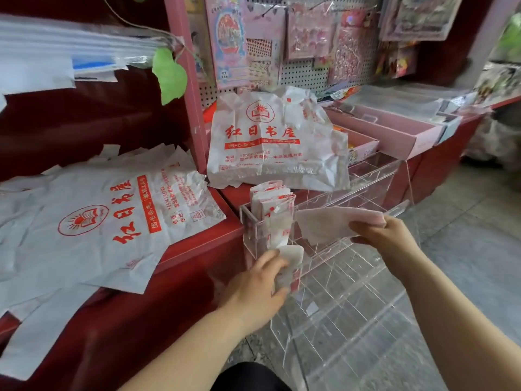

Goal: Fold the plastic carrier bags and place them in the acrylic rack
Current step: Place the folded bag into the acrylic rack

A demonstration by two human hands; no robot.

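By my reading the task is begun but mostly undone. A bundle of folded white-and-red plastic bags (272, 210) stands upright in the top left compartment of the clear acrylic rack (366, 176). The left hand (253, 289) grips a small folded white bag (291, 261) at the rack's lower left front. The right hand (377, 235) pinches another folded white bag (324, 225) flat over the rack's upper middle. Neither bag looks seated yet. Left of the rack lies a flat spread of unfolded white printed carrier bags (112, 215), and behind the rack sits a crumpled stack of the same bags (270, 142), all left to fold
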